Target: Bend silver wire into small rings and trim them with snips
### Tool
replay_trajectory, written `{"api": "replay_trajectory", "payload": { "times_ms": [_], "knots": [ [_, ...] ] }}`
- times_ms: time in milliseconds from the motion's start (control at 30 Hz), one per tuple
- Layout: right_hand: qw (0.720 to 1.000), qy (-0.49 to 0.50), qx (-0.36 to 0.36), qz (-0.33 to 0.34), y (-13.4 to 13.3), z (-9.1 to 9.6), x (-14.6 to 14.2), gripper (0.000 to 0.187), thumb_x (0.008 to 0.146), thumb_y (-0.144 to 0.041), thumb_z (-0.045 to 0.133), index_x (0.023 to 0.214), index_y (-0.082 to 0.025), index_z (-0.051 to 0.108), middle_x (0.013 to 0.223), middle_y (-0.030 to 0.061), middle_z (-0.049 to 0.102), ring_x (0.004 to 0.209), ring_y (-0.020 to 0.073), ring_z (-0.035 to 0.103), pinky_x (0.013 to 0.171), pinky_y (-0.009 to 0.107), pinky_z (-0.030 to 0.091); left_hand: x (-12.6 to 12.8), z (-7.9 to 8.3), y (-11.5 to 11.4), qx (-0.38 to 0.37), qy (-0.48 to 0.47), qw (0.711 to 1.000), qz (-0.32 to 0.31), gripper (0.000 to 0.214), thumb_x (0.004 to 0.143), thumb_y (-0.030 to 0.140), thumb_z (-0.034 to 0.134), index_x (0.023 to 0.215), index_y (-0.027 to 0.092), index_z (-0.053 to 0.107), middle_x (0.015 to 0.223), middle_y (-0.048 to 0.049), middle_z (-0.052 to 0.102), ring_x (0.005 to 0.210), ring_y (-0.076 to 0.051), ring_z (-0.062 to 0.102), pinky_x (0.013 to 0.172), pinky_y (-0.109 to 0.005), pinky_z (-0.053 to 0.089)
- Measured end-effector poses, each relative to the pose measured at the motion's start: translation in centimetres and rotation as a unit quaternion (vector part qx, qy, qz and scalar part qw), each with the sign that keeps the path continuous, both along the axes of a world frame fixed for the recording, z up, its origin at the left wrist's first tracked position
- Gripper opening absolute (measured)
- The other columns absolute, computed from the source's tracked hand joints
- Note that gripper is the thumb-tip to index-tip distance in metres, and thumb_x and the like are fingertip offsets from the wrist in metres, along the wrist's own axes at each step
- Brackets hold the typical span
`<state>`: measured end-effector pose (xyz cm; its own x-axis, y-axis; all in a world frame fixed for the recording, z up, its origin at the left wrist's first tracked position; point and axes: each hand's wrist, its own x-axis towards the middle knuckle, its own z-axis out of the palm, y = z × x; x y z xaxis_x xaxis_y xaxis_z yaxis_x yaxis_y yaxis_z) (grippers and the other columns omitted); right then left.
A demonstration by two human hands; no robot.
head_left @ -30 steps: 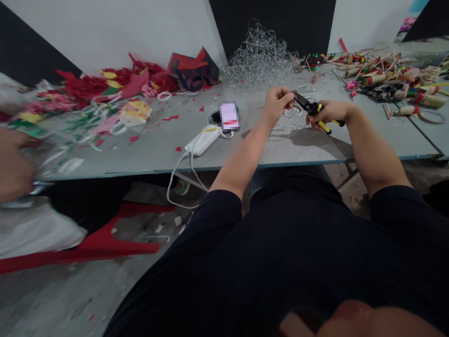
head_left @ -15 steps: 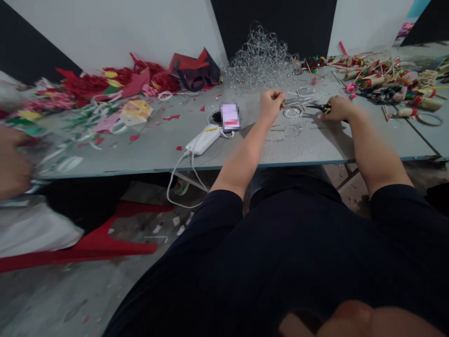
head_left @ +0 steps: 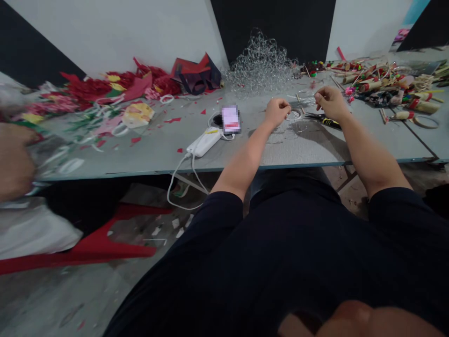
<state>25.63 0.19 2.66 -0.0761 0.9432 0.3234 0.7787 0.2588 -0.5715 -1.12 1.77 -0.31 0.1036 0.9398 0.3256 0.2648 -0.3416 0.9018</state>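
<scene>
My left hand (head_left: 278,111) is pinched closed over the table beside a small white ring-shaped roll (head_left: 294,115). A thin wire seems to stick out from its left side. To the right, my right hand (head_left: 330,102) has its fingers curled and thumb tip near the forefinger, at the right end of a bundle of straight silvery wires (head_left: 304,102); whether a wire is between the fingers is too fine to see. Just below that hand lie pliers (head_left: 326,121) with black and yellow handles, jaws pointing left.
A tangled heap of wire loops (head_left: 263,63) stands behind. A phone (head_left: 230,118) and a white power bank (head_left: 204,142) with cables lie left. Red artificial flowers (head_left: 91,91) and another person's blurred hand (head_left: 16,159) are farther left; bamboo pieces (head_left: 403,84) are piled right.
My right hand has let go of the pliers, which now lie on the table, and has moved up to the wires. My left hand has shifted slightly right and down.
</scene>
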Motion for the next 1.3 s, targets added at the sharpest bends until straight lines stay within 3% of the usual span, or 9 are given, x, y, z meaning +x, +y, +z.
{"api": "replay_trajectory", "payload": {
  "times_ms": [133,267,433,633,767,867,1033,1167,1300],
  "knots": [
    [0.997,0.075,0.021,0.011,-0.5,0.2,-0.4,0.054,0.113,-0.085,0.082,0.107,-0.033,0.073,0.096,0.0133,0.078,0.11,0.0448,0.085,0.097,0.061,0.071,0.2,0.3,-0.5,-0.011,-0.008,1.0,-0.018,0.039,0.098,0.001,0.088,0.074,0.026,0.068,0.076,-0.0019,0.073,0.071,-0.019,0.066,0.088,-0.034,0.065],
    [0.987,0.149,0.021,0.06,-0.7,0.2,-0.2,0.065,0.103,-0.092,0.091,0.095,-0.035,0.061,0.074,0.0064,0.062,0.098,0.0386,0.076,0.084,0.051,0.066,0.3,0.8,-1.2,-0.021,-0.067,0.997,-0.026,0.043,0.095,0.0,0.092,0.072,0.026,0.067,0.071,-0.0015,0.071,0.066,-0.018,0.06,0.076,-0.029,0.06],
    [0.983,0.174,0.014,0.064,-1.2,0.8,-0.7,0.072,0.087,-0.089,0.098,0.092,-0.034,0.052,0.082,0.0066,0.059,0.092,0.0385,0.073,0.075,0.048,0.058,0.3,2.4,-2.8,-0.064,-0.142,0.987,-0.035,0.053,0.095,0.002,0.1,0.072,0.027,0.06,0.067,0.0011,0.065,0.067,-0.018,0.063,0.072,-0.029,0.059],
    [0.974,0.209,-0.004,0.083,-1.6,1.2,-1.2,0.073,0.085,-0.086,0.101,0.09,-0.034,0.05,0.073,0.0031,0.054,0.076,0.0336,0.065,0.063,0.044,0.053,0.2,3.2,-3.8,-0.086,-0.144,0.985,-0.045,0.045,0.109,0.016,0.095,0.078,0.026,0.065,0.067,0.0008,0.066,0.064,-0.016,0.058,0.068,-0.027,0.054],
    [0.963,0.245,0.006,0.11,-1.1,0.4,-0.8,0.068,0.096,-0.083,0.1,0.089,-0.034,0.054,0.067,0.0006,0.055,0.073,0.026,0.059,0.07,0.043,0.055,0.1,2.6,-2.9,-0.092,-0.126,0.985,-0.075,0.051,0.114,0.018,0.094,0.076,0.024,0.061,0.071,0.0009,0.065,0.061,-0.012,0.055,0.066,-0.026,0.049],
    [0.956,0.259,0.001,0.137,-0.6,-0.3,-0.5,0.075,0.093,-0.093,0.098,0.089,-0.034,0.053,0.063,-0.0004,0.052,0.075,0.024,0.055,0.076,0.045,0.052,-0.1,2.4,-2.6,-0.095,-0.112,0.983,-0.108,0.051,0.115,0.016,0.09,0.075,0.024,0.06,0.071,0.0014,0.062,0.057,-0.011,0.049,0.061,-0.024,0.041],
    [0.952,0.25,-0.015,0.173,-0.1,-0.5,-0.4,0.085,0.085,-0.104,0.097,0.084,-0.036,0.046,0.053,-0.0019,0.03,0.075,0.0263,0.055,0.069,0.044,0.047,0.2,2.5,-2.8,-0.076,-0.121,0.987,-0.067,0.044,0.104,0.014,0.094,0.076,0.028,0.062,0.067,0.0012,0.063,0.062,-0.016,0.053,0.062,-0.027,0.045],
    [0.959,0.247,-0.021,0.135,-0.3,-0.3,-0.6,0.079,0.083,-0.09,0.104,0.084,-0.034,0.048,0.061,-0.0006,0.045,0.067,0.026,0.055,0.058,0.04,0.047,0.5,2.7,-3.3,-0.06,-0.116,0.991,-0.011,0.053,0.095,-0.001,0.091,0.069,0.029,0.056,0.064,0.0021,0.057,0.074,-0.021,0.062,0.075,-0.031,0.054],
    [0.96,0.247,-0.057,0.117,-0.3,-0.5,-0.7,0.068,0.088,-0.074,0.101,0.082,-0.03,0.048,0.072,0.0008,0.05,0.063,0.0212,0.049,0.053,0.034,0.043,0.3,3.3,-4.0,-0.049,-0.117,0.992,-0.013,0.057,0.086,-0.013,0.085,0.065,0.028,0.052,0.063,0.0026,0.052,0.08,-0.022,0.065,0.081,-0.032,0.054]
  ]
}}
